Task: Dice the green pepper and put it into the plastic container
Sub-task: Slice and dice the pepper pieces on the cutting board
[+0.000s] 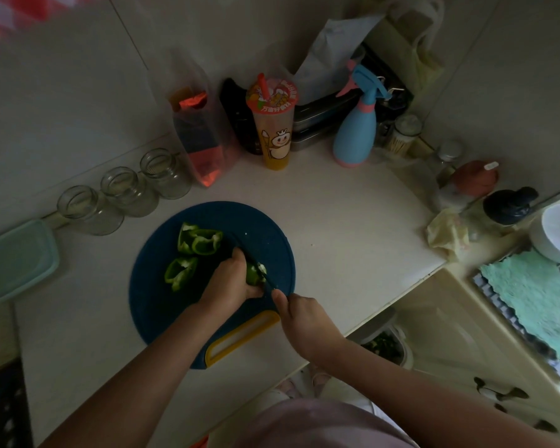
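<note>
A round blue cutting board (162,299) with a yellow handle lies on the white counter. On it sit two cut green pepper chunks (199,241), with a third chunk (180,272) nearer me. My left hand (232,279) grips another pepper piece (254,274) showing its pale core. My right hand (299,313) holds a dark knife (267,281) whose blade lies across that piece. A plastic container with a pale green lid (17,258) stands at the counter's left edge.
Three empty glass jars (126,190) line the wall behind the board. A printed drink cup (272,121), a blue spray bottle (356,130) and bags stand at the back. A sink with a white bowl (556,231) and teal cloth (530,295) is to the right.
</note>
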Available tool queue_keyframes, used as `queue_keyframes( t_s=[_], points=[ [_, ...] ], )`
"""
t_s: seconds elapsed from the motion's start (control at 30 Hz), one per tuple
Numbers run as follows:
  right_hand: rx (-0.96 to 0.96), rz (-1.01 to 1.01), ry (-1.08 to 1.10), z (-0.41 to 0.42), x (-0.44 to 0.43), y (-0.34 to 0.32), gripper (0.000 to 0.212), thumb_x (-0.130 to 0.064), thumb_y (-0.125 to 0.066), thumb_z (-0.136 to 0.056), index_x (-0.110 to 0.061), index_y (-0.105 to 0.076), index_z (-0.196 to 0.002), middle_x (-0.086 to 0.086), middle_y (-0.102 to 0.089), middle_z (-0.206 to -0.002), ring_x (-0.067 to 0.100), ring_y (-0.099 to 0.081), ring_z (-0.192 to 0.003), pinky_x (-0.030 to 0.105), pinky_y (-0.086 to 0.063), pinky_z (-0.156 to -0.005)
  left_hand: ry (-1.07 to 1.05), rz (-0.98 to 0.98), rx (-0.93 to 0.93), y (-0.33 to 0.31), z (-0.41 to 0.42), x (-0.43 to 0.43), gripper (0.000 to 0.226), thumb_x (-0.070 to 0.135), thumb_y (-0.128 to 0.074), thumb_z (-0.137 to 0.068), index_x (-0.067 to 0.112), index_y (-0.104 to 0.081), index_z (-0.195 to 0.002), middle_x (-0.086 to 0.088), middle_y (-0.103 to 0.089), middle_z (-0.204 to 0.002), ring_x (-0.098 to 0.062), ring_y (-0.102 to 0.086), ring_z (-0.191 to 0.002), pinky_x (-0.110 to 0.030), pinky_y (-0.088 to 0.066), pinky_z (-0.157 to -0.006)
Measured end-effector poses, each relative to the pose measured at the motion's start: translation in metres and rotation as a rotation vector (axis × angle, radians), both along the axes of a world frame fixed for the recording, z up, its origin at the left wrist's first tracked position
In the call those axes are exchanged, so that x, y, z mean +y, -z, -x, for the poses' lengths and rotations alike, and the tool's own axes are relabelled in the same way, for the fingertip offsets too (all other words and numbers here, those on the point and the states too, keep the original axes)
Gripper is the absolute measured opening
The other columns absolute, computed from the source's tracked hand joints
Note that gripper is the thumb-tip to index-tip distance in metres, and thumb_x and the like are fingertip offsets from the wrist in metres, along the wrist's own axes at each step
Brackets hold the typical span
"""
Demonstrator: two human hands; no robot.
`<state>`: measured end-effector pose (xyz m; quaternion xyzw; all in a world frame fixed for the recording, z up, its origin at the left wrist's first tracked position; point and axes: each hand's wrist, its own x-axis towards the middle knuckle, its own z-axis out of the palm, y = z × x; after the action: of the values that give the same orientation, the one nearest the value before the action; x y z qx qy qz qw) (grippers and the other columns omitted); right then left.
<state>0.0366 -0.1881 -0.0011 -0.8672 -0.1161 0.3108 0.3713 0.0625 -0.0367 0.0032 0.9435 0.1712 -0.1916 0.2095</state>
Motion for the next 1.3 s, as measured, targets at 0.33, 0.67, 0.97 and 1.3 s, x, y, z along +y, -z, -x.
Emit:
queue_keyframes(
  t_s=[0.33, 0.67, 0.97, 1.3],
  points=[
    [0.068, 0.004, -0.026, -0.010, 0.005, -0.009, 0.053, -0.044, -0.022, -0.102, -0.014, -0.034, -0.060, 0.003, -0.039, -0.059, 0.016, -0.038, -0.055, 0.029, -0.031, -0.062, -0.002, 0.027, 0.002, 0.005, -0.002, 0.005, 0.072, 0.028, -0.080, -0.069, 0.000, -0.037, -0.120, -0.021, -0.055, -0.119, -0.032, -0.055, -0.111, -0.033, -0.046, -0.086],
    [0.088, 0.013, 0.024, -0.010, 0.023, 0.014, 0.050, -0.049, -0.022, -0.101, -0.019, -0.037, -0.064, 0.000, -0.042, -0.061, 0.014, -0.040, -0.055, 0.033, -0.037, -0.063, -0.022, 0.151, -0.036, 0.014, 0.002, 0.015, 0.069, 0.029, -0.080, -0.068, 0.003, -0.038, -0.116, -0.016, -0.056, -0.110, -0.028, -0.058, -0.100, -0.029, -0.043, -0.074],
    [0.358, -0.278, 0.365, -0.021, 0.013, 0.017, 0.054, -0.056, -0.030, -0.097, -0.015, -0.040, -0.063, -0.001, -0.037, -0.052, 0.009, -0.033, -0.040, 0.023, -0.031, -0.043, -0.164, 0.360, -0.269, 0.026, 0.025, 0.015, 0.054, 0.019, -0.083, -0.066, 0.006, -0.049, -0.105, -0.004, -0.064, -0.089, -0.015, -0.062, -0.079, -0.013, -0.044, -0.063],
    [0.023, -0.085, 0.011, 0.004, -0.008, 0.013, 0.056, -0.051, -0.026, -0.099, -0.009, -0.048, -0.071, 0.003, -0.051, -0.066, 0.018, -0.049, -0.063, 0.030, -0.037, -0.065, -0.154, 0.318, -0.234, 0.026, 0.022, 0.014, 0.068, 0.019, -0.084, -0.065, 0.001, -0.045, -0.117, -0.016, -0.060, -0.113, -0.027, -0.058, -0.106, -0.020, -0.040, -0.079]
  ],
)
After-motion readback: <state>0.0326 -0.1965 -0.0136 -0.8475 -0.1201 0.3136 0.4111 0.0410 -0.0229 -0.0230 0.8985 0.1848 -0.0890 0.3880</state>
